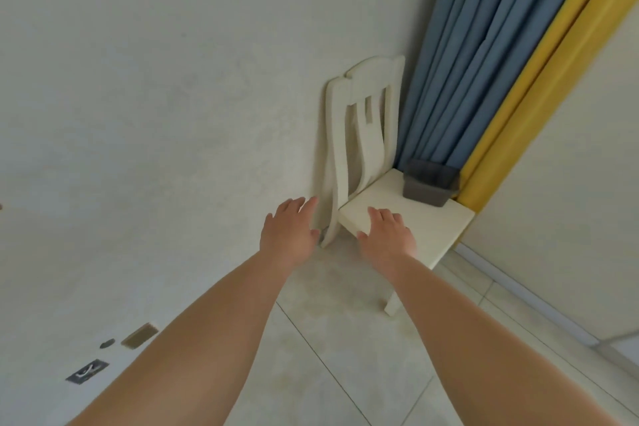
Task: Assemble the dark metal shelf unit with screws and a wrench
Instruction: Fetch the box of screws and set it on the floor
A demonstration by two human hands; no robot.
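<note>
Both hands reach out, spread and holding nothing: left hand (pixel 288 230), right hand (pixel 387 235) over the chair (pixel 432 218) seat. No shelf parts, screws or wrench show, so assembly looks unstarted.

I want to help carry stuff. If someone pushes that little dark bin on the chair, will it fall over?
Probably it slides before tipping: the dark bin looks squat, wider at its rim than tall. It seems thin plastic, so likely light. It sits near the back of the chair seat, beside the curtain, so a hard shove might knock it off.
</note>
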